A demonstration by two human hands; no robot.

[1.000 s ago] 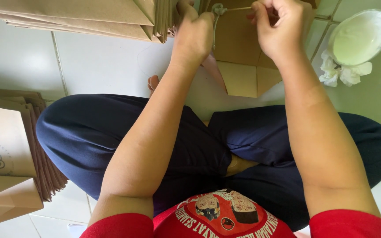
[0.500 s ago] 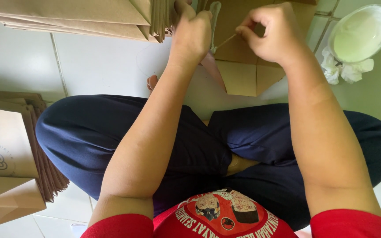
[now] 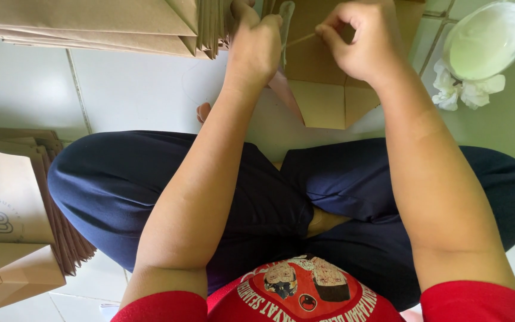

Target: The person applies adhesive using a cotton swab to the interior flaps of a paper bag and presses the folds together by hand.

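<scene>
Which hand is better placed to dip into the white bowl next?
Right, probably. The right hand pinches a thin stick and is nearer the bowl on that side; the left hand steadies the brown bag.

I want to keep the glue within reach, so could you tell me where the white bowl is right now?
In the head view the white bowl sits on the tiled floor at top right, beyond the right hand, with crumpled white tissue against its near edge.

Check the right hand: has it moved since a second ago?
Yes. The right hand has shifted left, away from the white bowl and closer to the left hand, holding a thin stick.
</scene>
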